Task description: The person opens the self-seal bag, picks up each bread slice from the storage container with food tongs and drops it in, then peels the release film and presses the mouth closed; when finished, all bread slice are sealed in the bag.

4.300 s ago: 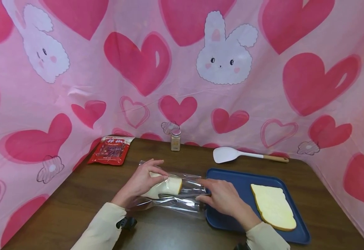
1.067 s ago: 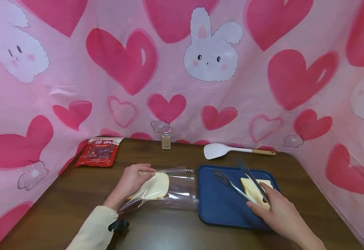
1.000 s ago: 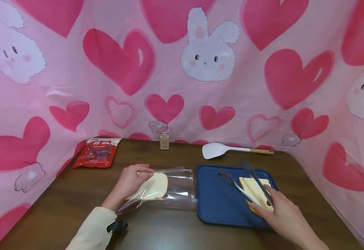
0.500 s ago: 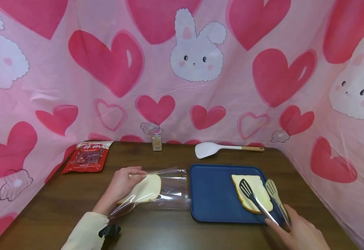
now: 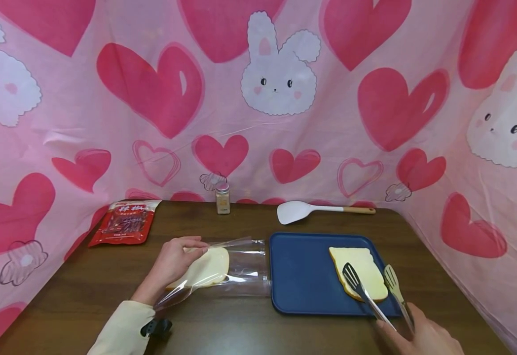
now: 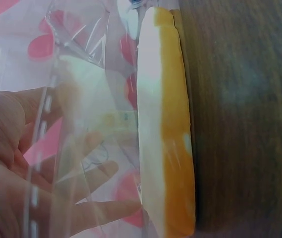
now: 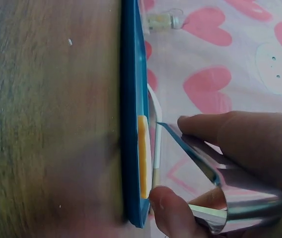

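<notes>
My left hand (image 5: 176,261) pinches the upper film of a clear plastic bag (image 5: 251,261), lifting its near end. Inside the bag a slice of bread (image 5: 214,266) lies flat, partly behind the fingers. The left wrist view shows the slice's brown crust (image 6: 176,129) beside the fingers and film. My right hand (image 5: 427,335) holds metal tongs (image 5: 364,294), spread apart. One slotted tip is over the near part of a second bread slice (image 5: 365,264) on the blue tray (image 5: 303,273); the other is just right of that slice. Whether the tips touch the bread, I cannot tell.
At the back of the brown table (image 5: 223,325) lie a white spatula (image 5: 294,212) with a wooden handle and a red packet (image 5: 125,224). A small seasoning jar (image 5: 223,199) stands between them. A pink heart-patterned cloth (image 5: 223,123) hangs behind and beside the table.
The tongs have come out of the bag and moved right to the tray's slice, then nearer me. The bagged slice, curled before, now lies flat. My left hand keeps its hold; the view has shifted.
</notes>
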Action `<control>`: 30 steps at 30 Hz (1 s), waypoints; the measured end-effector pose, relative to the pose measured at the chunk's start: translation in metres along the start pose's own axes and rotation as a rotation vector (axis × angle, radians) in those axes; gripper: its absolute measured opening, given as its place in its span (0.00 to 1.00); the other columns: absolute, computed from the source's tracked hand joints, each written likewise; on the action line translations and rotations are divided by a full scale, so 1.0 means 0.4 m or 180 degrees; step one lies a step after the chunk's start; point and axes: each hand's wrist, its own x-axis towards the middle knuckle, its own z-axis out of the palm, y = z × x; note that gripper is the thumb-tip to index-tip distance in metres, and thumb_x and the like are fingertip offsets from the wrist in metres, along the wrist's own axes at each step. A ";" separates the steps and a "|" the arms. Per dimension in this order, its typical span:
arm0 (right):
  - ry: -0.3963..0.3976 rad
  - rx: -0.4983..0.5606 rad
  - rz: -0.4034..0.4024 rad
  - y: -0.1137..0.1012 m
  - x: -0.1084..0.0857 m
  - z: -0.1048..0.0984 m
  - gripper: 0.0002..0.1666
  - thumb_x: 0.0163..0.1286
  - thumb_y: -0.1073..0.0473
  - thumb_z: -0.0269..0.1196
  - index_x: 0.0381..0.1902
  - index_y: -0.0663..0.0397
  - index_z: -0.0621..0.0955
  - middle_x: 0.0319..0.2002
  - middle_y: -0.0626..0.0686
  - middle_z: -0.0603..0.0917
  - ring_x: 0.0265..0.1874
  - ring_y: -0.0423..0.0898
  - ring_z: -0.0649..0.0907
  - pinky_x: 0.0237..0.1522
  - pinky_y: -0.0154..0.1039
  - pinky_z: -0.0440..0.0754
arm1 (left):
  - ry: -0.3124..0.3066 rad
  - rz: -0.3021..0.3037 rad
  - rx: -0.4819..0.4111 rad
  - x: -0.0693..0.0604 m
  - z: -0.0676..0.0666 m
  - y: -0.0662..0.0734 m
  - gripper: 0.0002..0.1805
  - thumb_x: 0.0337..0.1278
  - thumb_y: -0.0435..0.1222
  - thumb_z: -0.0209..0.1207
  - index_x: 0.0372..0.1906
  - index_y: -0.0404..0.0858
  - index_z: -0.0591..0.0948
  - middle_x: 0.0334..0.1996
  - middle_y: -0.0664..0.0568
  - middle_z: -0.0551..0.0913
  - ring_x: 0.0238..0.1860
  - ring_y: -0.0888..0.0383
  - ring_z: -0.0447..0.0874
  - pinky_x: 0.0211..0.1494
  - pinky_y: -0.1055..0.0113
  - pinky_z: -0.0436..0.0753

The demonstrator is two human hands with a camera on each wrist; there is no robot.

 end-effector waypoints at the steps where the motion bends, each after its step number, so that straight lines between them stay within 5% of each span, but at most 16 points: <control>1: 0.0009 -0.0007 -0.0021 0.002 0.001 0.004 0.68 0.59 0.15 0.61 0.63 0.77 0.69 0.37 0.65 0.84 0.33 0.55 0.82 0.38 0.57 0.87 | -0.0001 0.0001 -0.0002 0.000 0.000 0.000 0.11 0.70 0.40 0.66 0.50 0.43 0.93 0.67 0.36 0.82 0.72 0.29 0.73 0.73 0.25 0.65; 10: -0.0104 -0.0171 -0.0070 0.014 0.012 0.028 0.69 0.59 0.14 0.61 0.63 0.78 0.68 0.39 0.69 0.84 0.36 0.59 0.85 0.41 0.61 0.88 | -0.0054 -0.0066 -0.0024 0.002 -0.001 0.002 0.11 0.71 0.41 0.66 0.50 0.43 0.93 0.68 0.36 0.81 0.73 0.29 0.71 0.73 0.25 0.64; 17: -0.0320 -0.0211 -0.0187 0.032 0.026 0.003 0.71 0.59 0.13 0.58 0.69 0.75 0.65 0.51 0.78 0.80 0.44 0.69 0.84 0.42 0.68 0.87 | -0.0055 -0.0061 -0.0018 0.004 -0.001 0.003 0.11 0.71 0.41 0.66 0.50 0.44 0.93 0.68 0.37 0.81 0.73 0.29 0.71 0.73 0.25 0.64; 24: -0.0494 -0.0121 -0.0500 0.066 0.056 -0.037 0.66 0.62 0.21 0.64 0.76 0.68 0.62 0.54 0.75 0.79 0.46 0.67 0.82 0.42 0.70 0.86 | -0.0077 -0.0064 -0.0031 0.005 -0.005 0.004 0.12 0.71 0.42 0.66 0.51 0.44 0.92 0.68 0.36 0.81 0.73 0.29 0.72 0.73 0.24 0.64; 30: -0.0520 -0.0007 -0.0454 0.083 0.077 -0.052 0.68 0.58 0.22 0.69 0.76 0.68 0.62 0.53 0.72 0.79 0.45 0.63 0.81 0.40 0.68 0.87 | -0.0107 -0.0104 -0.0046 0.004 -0.004 0.005 0.12 0.71 0.42 0.66 0.51 0.44 0.92 0.69 0.37 0.81 0.73 0.29 0.71 0.73 0.24 0.63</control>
